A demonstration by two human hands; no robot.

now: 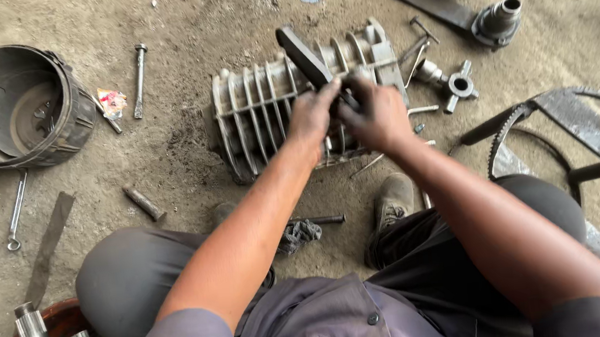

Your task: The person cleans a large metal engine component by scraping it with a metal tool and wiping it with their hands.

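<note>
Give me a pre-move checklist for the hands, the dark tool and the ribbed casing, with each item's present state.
1. Both hands on tool: left hand and right hand grip the dark tool: ok.
2. Ribbed metal casing resting on the dirt floor: ok.
3. Tool tip seated in casing: hidden by hands: cannot tell.
4. Loose bolts beside the casing, near the right hand: not ok.
5. Shoe close under the casing: not ok.

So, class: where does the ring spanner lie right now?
In the head view, the ring spanner lies on the dirt floor at far left, just below the round dark bucket.
</note>
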